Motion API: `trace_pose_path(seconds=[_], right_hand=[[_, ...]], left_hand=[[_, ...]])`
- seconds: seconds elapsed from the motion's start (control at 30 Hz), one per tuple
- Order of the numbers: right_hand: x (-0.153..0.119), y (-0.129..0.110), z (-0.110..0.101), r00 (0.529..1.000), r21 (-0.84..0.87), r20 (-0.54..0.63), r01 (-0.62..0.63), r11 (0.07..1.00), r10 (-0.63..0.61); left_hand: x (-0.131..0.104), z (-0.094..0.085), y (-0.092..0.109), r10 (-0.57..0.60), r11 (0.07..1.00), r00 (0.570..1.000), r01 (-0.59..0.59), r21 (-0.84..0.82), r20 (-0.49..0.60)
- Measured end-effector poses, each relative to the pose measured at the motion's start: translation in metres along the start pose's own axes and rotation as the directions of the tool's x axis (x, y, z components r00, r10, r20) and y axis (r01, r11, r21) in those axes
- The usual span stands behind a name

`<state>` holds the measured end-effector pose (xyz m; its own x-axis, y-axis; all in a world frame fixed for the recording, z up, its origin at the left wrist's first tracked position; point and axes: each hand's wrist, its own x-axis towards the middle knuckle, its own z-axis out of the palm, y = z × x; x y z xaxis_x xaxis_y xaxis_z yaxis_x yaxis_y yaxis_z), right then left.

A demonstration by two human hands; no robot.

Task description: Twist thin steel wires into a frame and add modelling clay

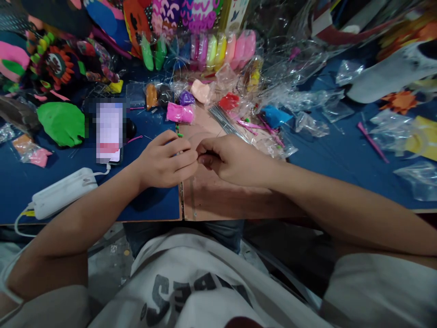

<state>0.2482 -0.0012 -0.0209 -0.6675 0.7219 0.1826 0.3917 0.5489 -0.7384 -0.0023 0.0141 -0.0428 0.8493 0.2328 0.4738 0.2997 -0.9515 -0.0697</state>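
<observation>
My left hand (169,159) and my right hand (228,158) meet fingertip to fingertip over the brown board (218,200). Both have their fingers curled in and closed. Whatever is between them is hidden or too small to name. A tiny green piece (180,135) shows at the far side of my left fingers; whether it is held I cannot tell. Just beyond the hands lie a bundle of thin metal wires (227,120), a pink clay packet (180,113) and a red clay lump (229,102).
Left of the hands are a phone (109,127) with a cable, a white power bank (64,192) and a large green clay piece (61,123). Bagged clay sticks (211,51) stand at the back. Clear wrappers (312,124) and a pink stick tool (373,142) lie to the right.
</observation>
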Motion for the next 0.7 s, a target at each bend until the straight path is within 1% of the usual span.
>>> trace_pose_path(seconds=[0.07,0.13,0.2,0.27,0.37,0.43,0.47,0.5,0.53,0.57,0.63,0.7], right_hand=[[-0.002,0.000,0.003,0.999,-0.044,-0.039,-0.024,0.999,0.023],[-0.003,0.000,0.005,0.996,-0.112,-0.075,-0.046,0.993,0.038],[-0.004,0.000,0.006,0.993,-0.181,-0.107,-0.066,0.981,0.047],[-0.005,0.001,0.009,0.989,-0.242,-0.135,-0.094,0.966,0.062],[-0.006,0.002,0.015,0.981,-0.341,-0.178,-0.133,0.931,0.075],[-0.007,0.002,0.019,0.978,-0.399,-0.196,-0.146,0.905,0.071],[-0.007,0.002,0.020,0.977,-0.413,-0.202,-0.150,0.898,0.070],[-0.007,0.002,0.020,0.975,-0.411,-0.210,-0.156,0.898,0.073],[-0.007,0.002,0.020,0.972,-0.393,-0.220,-0.162,0.905,0.078],[-0.007,0.002,0.018,0.969,-0.359,-0.231,-0.167,0.918,0.086],[-0.006,0.004,0.013,0.965,-0.261,-0.242,-0.167,0.951,0.103],[-0.004,0.007,0.006,0.965,-0.147,-0.232,-0.156,0.977,0.119]], left_hand=[[0.001,0.002,0.003,-0.089,0.996,0.996,0.089,0.000,0.007],[0.003,0.004,0.008,-0.185,0.983,0.982,0.185,0.011,-0.035],[0.006,0.005,0.015,-0.309,0.951,0.947,0.308,-0.022,-0.086],[0.011,0.005,0.022,-0.462,0.885,0.881,0.451,-0.115,-0.101],[0.018,0.005,0.032,-0.648,0.751,0.754,0.606,-0.262,-0.113],[0.021,0.006,0.035,-0.740,0.649,0.664,0.666,-0.368,-0.106],[0.022,0.006,0.036,-0.771,0.606,0.630,0.679,-0.415,-0.093],[0.022,0.007,0.036,-0.787,0.577,0.612,0.683,-0.448,-0.081],[0.021,0.008,0.035,-0.787,0.568,0.613,0.678,-0.467,-0.067],[0.020,0.008,0.033,-0.773,0.578,0.631,0.665,-0.472,-0.058],[0.016,0.008,0.027,-0.717,0.637,0.695,0.621,-0.456,-0.054],[0.010,0.006,0.018,-0.642,0.717,0.764,0.567,-0.406,-0.066]])
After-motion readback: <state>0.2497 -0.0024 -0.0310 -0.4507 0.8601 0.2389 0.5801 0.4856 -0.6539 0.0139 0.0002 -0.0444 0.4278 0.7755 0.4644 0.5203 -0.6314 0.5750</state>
